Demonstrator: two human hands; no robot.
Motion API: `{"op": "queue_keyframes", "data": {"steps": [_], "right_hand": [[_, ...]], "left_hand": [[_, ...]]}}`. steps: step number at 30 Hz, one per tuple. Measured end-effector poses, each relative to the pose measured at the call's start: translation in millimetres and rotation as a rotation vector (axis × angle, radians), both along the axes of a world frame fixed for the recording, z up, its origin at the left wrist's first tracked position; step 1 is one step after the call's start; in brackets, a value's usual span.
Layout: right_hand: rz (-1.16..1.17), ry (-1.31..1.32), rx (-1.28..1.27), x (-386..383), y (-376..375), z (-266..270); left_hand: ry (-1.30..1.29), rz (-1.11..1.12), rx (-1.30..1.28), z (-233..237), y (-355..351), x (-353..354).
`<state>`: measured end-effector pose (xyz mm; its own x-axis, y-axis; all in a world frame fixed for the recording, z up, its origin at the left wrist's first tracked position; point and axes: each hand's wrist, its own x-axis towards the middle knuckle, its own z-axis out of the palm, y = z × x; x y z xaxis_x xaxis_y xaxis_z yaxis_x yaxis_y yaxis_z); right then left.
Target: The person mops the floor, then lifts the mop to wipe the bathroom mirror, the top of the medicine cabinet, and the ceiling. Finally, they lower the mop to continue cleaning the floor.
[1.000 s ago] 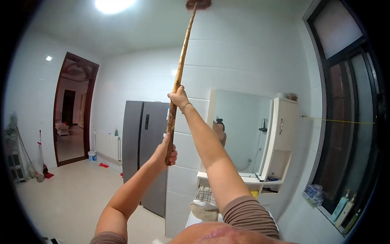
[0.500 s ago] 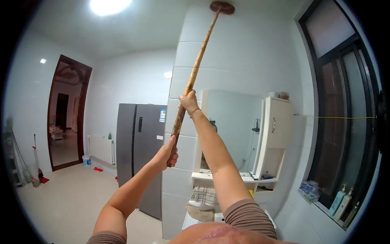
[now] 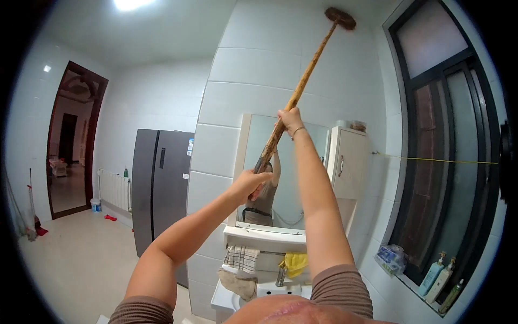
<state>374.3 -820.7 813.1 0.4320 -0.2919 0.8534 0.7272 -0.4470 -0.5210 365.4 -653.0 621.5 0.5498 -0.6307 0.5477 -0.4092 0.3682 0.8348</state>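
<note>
A long wooden pole (image 3: 307, 75) runs diagonally up to the right, with a brown brush head (image 3: 340, 18) against the tiled wall near the ceiling. My left hand (image 3: 253, 185) is wrapped round the dark lower end of the pole. Higher up, in front of the mirror (image 3: 315, 141), my right hand (image 3: 291, 122) grips the pole at its middle part. Both arms are stretched out and raised.
A grey refrigerator (image 3: 172, 178) stands left of the wall section. Below the mirror are a sink (image 3: 270, 290), a faucet (image 3: 280, 275) and a yellow cloth (image 3: 295, 263). Bottles (image 3: 431, 278) line the right windowsill. A yellow cord (image 3: 431, 159) crosses the window (image 3: 453, 135).
The brush head has moved right along the upper wall, and both hands have shifted right with the pole, which leans more. The view has turned right, and a reflected person now shows in the mirror.
</note>
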Motion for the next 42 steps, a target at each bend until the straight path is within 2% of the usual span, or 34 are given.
{"op": "queue_keyframes", "data": {"steps": [5,9,15,18,21,24,26,28,30,32,33,34,35,36,38,40,42], "right_hand": [[0.017,-0.050,0.034,-15.2,-27.6,25.9],[0.024,-0.029,0.073,-32.8,-20.4,31.0],[0.040,-0.020,0.063,-14.1,30.2,7.7],[0.082,-0.038,0.050,-5.6,74.3,-30.5],[-0.088,-0.083,-0.098,26.6,104.2,-77.8],[-0.073,0.027,-0.123,35.1,155.1,-155.7],[-0.261,-0.012,-0.123,-12.4,228.1,-211.8],[-0.265,-0.077,-0.201,23.5,246.0,-285.8],[0.154,0.220,0.061,-33.8,308.5,-324.9],[0.109,0.285,-0.025,-56.6,344.2,-363.7],[0.174,0.352,0.038,-66.9,358.7,-384.0],[0.244,0.416,0.098,-74.0,370.8,-397.3],[0.253,0.423,0.092,-78.4,379.2,-403.7],[0.298,0.400,0.104,-82.6,386.7,-410.2],[0.340,0.388,0.127,-84.5,392.6,-414.0],[0.385,0.370,0.117,-69.6,394.3,-393.0],[0.375,0.347,0.063,-48.3,391.9,-361.7]], "left_hand": [[-0.049,0.075,0.015,31.0,-21.3,-1.2],[-0.035,0.099,0.020,41.5,-16.6,-11.0],[-0.024,0.106,0.023,20.8,50.1,-9.0],[0.002,0.133,0.051,-11.4,105.4,-17.9],[0.088,0.244,0.120,-61.8,151.4,-18.6],[0.195,0.277,0.156,-126.9,202.0,-29.8],[0.271,0.301,0.148,-178.9,239.2,-47.2],[0.359,0.235,0.071,-238.5,274.5,-59.3],[0.434,0.331,0.096,-291.6,304.0,-78.8],[0.518,0.373,0.140,-344.9,328.7,-93.8],[0.528,0.427,0.151,-366.9,336.4,-104.6],[0.479,0.507,0.193,-368.5,344.8,-126.9],[0.564,0.532,0.281,-361.7,351.0,-145.1],[0.590,0.493,0.250,-373.1,353.7,-150.7],[0.588,0.553,0.254,-370.5,351.4,-157.5],[0.562,0.547,0.189,-373.2,347.7,-137.0],[0.606,0.438,0.117,-345.1,347.5,-114.5]]}}
